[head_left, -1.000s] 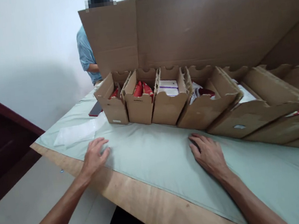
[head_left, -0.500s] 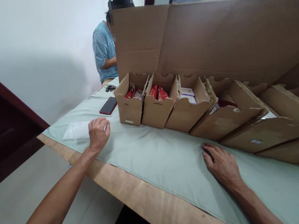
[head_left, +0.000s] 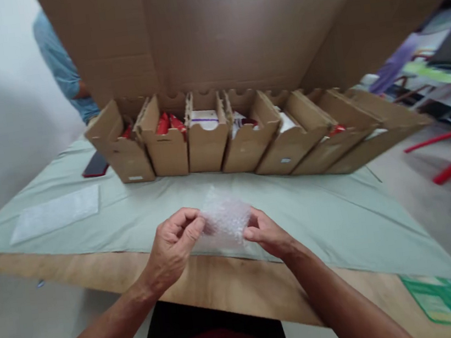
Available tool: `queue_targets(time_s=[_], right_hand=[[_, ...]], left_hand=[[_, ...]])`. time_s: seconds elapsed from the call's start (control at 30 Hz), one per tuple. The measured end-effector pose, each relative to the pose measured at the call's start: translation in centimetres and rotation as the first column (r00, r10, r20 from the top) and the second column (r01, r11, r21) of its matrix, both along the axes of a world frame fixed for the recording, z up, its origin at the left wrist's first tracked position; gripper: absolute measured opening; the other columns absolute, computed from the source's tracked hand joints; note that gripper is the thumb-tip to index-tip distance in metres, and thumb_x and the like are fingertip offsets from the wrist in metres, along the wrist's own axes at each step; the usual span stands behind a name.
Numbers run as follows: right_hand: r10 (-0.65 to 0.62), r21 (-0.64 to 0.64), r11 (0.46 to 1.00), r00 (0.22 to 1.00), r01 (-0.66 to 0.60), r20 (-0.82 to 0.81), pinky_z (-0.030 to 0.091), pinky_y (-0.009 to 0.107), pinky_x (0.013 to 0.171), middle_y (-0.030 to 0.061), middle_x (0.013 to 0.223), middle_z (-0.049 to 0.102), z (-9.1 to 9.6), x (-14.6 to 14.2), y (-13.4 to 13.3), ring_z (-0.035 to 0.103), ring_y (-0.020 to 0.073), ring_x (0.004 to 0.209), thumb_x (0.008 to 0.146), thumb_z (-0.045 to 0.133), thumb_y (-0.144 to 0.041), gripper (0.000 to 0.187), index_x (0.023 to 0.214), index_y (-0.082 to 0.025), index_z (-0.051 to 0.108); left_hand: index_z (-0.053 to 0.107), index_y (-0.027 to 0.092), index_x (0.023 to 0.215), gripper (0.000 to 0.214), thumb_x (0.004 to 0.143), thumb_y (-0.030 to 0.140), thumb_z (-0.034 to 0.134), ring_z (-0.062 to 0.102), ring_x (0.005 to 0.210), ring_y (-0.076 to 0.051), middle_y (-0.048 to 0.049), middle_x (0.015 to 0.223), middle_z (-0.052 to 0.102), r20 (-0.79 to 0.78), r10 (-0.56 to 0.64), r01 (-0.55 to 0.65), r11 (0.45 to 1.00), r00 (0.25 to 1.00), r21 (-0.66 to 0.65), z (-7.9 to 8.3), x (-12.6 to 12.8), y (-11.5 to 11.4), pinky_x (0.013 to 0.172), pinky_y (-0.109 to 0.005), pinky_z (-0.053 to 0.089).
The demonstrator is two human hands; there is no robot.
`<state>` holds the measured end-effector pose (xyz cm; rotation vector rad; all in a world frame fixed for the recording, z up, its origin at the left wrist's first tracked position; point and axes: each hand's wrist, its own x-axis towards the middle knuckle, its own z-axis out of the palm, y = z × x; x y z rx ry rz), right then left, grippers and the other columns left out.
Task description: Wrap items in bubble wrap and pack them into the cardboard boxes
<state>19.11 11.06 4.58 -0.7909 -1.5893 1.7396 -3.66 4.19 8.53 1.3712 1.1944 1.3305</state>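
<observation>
Between my two hands is a small piece of bubble wrap point(head_left: 225, 213), slightly blurred, held above the table's front part. My left hand point(head_left: 177, 242) pinches its left edge between thumb and fingers. On the opposite side my right hand point(head_left: 269, 232) grips the lower right edge, thumb in front and fingers partly hidden behind. Farther left, a flat sheet of bubble wrap point(head_left: 57, 213) lies on the pale green cloth point(head_left: 139, 208).
Several open cardboard bins point(head_left: 208, 149) stand in a row, some holding red packets point(head_left: 169, 123) and white boxes point(head_left: 204, 119). A tall cardboard panel point(head_left: 224, 30) rises behind them. A phone point(head_left: 95, 165) lies left; a person's blue sleeve point(head_left: 56, 52) shows beyond. A green item point(head_left: 446, 303) sits front right.
My left hand has come right from the bubble wrap at the left, and my right hand has lifted off the cloth. Both now hold a bubble wrap piece. The view has turned right and down.
</observation>
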Motion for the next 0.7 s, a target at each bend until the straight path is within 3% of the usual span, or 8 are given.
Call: queue_targets(time_s=[0.1, 0.2, 0.27, 0.33, 0.43, 0.5, 0.6, 0.7], right_hand=[[-0.061, -0.079, 0.996, 0.992, 0.052, -0.112, 0.055, 0.038, 0.088, 0.0064, 0.096, 0.078, 0.9, 1.0, -1.0, 0.072, 0.0220, 0.090, 0.071, 0.087, -0.060, 0.052, 0.103, -0.020, 0.078], [-0.180, -0.044, 0.983, 0.978, 0.176, -0.109, 0.054, 0.033, 0.080, 0.0039, 0.082, 0.076, 1.5, 2.2, -1.5, 0.067, 0.0176, 0.078, 0.076, 0.086, -0.053, 0.035, 0.082, -0.020, 0.079], [-0.269, -0.011, 0.963, 0.958, 0.269, -0.101, 0.052, 0.031, 0.073, 0.0022, 0.076, 0.074, 2.1, 3.0, -1.7, 0.063, 0.0157, 0.071, 0.075, 0.087, -0.052, 0.033, 0.077, -0.020, 0.077], [-0.355, 0.032, 0.932, 0.929, 0.360, -0.108, 0.050, 0.029, 0.067, 0.0004, 0.071, 0.070, 2.9, 3.6, -1.8, 0.060, 0.0145, 0.067, 0.074, 0.087, -0.051, 0.034, 0.074, -0.020, 0.074], [-0.451, 0.224, 0.864, 0.891, 0.451, -0.055, 0.046, 0.027, 0.063, -0.0018, 0.067, 0.064, 4.5, 3.9, -2.4, 0.056, 0.0135, 0.064, 0.076, 0.085, -0.046, 0.033, 0.069, -0.021, 0.066], [-0.453, 0.403, 0.823, 0.890, 0.399, 0.045, 0.043, 0.026, 0.061, -0.0031, 0.065, 0.060, 5.5, 3.5, -3.0, 0.053, 0.0126, 0.062, 0.080, 0.083, -0.042, 0.034, 0.067, -0.021, 0.060], [-0.373, 0.612, 0.767, 0.911, 0.195, 0.177, 0.040, 0.026, 0.059, -0.0043, 0.064, 0.055, 6.6, 2.4, -3.8, 0.049, 0.0114, 0.060, 0.086, 0.076, -0.036, 0.032, 0.068, -0.022, 0.054], [-0.228, 0.650, 0.758, 0.954, 0.050, 0.193, 0.043, 0.026, 0.065, -0.0035, 0.071, 0.060, 6.8, 1.8, -4.1, 0.053, 0.0118, 0.065, 0.088, 0.073, -0.035, 0.027, 0.073, -0.021, 0.056]], left_hand=[[0.072, 0.018, 0.089, 0.030, 0.094, 0.047, 0.066, 0.066, 0.072, -0.015, -0.0022, 0.079, 0.074, 0.112, -0.025, 0.039, 0.991, 0.993, -0.127, -0.5, 1.8, 0.9, 0.069, -0.024, 0.053], [0.071, 0.019, 0.096, 0.030, 0.094, 0.049, 0.067, 0.067, 0.079, -0.017, -0.0034, 0.088, 0.075, 0.056, 0.023, -0.015, 0.988, 0.998, -0.152, -1.5, 2.8, 1.0, 0.073, -0.026, 0.054], [0.069, 0.021, 0.107, 0.028, 0.093, 0.045, 0.068, 0.069, 0.090, -0.019, -0.0040, 0.098, 0.074, -0.063, 0.194, -0.197, 0.980, 0.979, -0.040, -1.8, 3.2, 0.4, 0.082, -0.030, 0.055], [0.068, 0.023, 0.111, 0.023, 0.093, 0.038, 0.068, 0.068, 0.092, -0.019, -0.0027, 0.100, 0.072, -0.181, 0.375, -0.352, 0.924, 0.909, 0.148, -1.4, 3.6, -0.7, 0.087, -0.031, 0.054], [0.070, 0.025, 0.099, 0.009, 0.091, 0.030, 0.070, 0.065, 0.076, -0.017, 0.0002, 0.084, 0.069, -0.294, 0.343, -0.234, 0.908, 0.892, 0.349, 0.1, 4.6, -2.4, 0.074, -0.030, 0.054], [0.071, 0.026, 0.098, 0.016, 0.085, 0.031, 0.077, 0.063, 0.069, -0.016, 0.0007, 0.080, 0.068, -0.308, 0.194, -0.081, 0.935, 0.931, 0.345, 1.2, 5.6, -2.8, 0.066, -0.029, 0.054], [0.070, 0.024, 0.097, 0.028, 0.076, 0.036, 0.084, 0.064, 0.066, -0.015, 0.0006, 0.080, 0.070, -0.235, 0.091, -0.048, 0.982, 0.968, 0.184, 2.1, 6.9, -2.2, 0.062, -0.026, 0.055], [0.070, 0.022, 0.088, 0.015, 0.082, 0.034, 0.077, 0.066, 0.066, -0.015, 0.0001, 0.076, 0.071, -0.122, 0.038, -0.037, 0.999, 0.992, 0.011, 1.9, 7.0, -1.4, 0.062, -0.025, 0.055]])
